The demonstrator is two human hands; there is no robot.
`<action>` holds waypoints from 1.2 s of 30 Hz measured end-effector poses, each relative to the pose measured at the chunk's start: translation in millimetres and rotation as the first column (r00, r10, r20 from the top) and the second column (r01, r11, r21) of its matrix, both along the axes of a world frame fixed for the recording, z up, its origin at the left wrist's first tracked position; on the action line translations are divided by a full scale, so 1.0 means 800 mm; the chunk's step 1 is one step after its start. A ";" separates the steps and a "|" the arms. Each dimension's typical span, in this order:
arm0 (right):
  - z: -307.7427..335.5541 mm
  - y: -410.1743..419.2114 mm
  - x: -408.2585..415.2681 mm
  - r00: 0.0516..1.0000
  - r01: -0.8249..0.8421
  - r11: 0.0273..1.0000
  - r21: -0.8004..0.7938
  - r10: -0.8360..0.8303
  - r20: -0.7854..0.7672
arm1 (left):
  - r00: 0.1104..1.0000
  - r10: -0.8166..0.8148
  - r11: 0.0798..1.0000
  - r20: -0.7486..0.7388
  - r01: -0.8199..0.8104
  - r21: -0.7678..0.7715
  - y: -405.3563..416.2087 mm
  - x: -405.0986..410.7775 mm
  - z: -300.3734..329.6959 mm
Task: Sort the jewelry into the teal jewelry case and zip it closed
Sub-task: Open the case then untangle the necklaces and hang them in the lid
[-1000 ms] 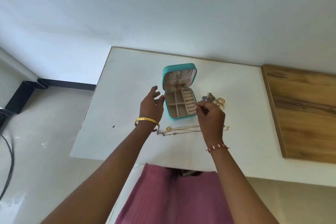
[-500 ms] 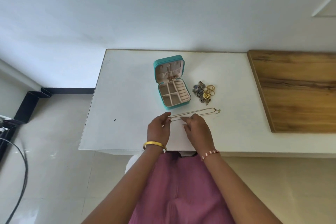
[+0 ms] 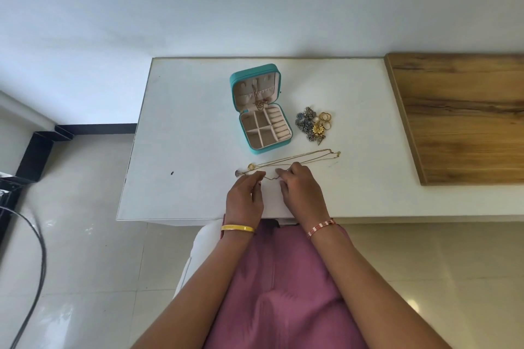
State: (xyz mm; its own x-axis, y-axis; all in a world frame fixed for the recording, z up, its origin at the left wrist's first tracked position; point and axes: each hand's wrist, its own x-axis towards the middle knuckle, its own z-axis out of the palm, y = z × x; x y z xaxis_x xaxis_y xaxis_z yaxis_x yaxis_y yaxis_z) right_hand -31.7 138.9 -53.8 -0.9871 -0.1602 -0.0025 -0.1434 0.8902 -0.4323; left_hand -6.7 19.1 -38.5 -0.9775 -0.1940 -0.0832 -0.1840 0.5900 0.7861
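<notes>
Both hands, left hand [image 3: 244, 195] and right hand [image 3: 303, 189], pinch gold chain [image 3: 295, 161] nearside of open teal case [image 3: 259, 106], by table's [image 3: 184, 136] front edge.

1. Soft, even daylight fills the scene; the white desk [image 3: 181, 133] and the pale wall [image 3: 198, 3] read bright with no blown-out patches.
2. Shadows are faint: a weak grey one under each hand and beside the teal case [image 3: 259, 109].
3. The glossy floor tiles [image 3: 71, 306] carry mild sheen and smeared reflections.
4. Wide-angle distortion bends the desk edges and stretches the forearms toward the bottom.
5. Focus is fair at centre; the thin chains [image 3: 297, 160] stay hard to resolve.
</notes>
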 end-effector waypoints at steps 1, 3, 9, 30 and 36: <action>0.001 0.000 0.000 1.000 -0.005 1.000 0.001 0.005 0.006 | 1.000 -0.017 1.000 0.010 0.017 -0.011 0.000 0.000 0.000; 0.001 -0.002 0.001 0.999 -0.040 0.999 0.017 0.040 0.018 | 0.998 -0.058 0.998 0.037 0.059 -0.035 -0.001 0.000 0.001; 0.009 -0.003 0.007 0.996 -0.092 0.992 0.090 0.091 0.021 | 0.974 -0.209 0.971 0.088 0.218 -0.102 0.004 0.003 0.001; 0.068 0.005 -0.009 0.907 0.237 0.822 -0.518 0.003 0.421 | 0.993 -0.083 0.996 -0.086 0.084 0.003 -0.004 -0.008 0.001; 0.096 0.013 -0.019 0.865 0.408 0.613 -0.677 -0.023 0.500 | 0.999 0.040 0.960 0.032 -0.047 0.276 -0.003 -0.027 0.037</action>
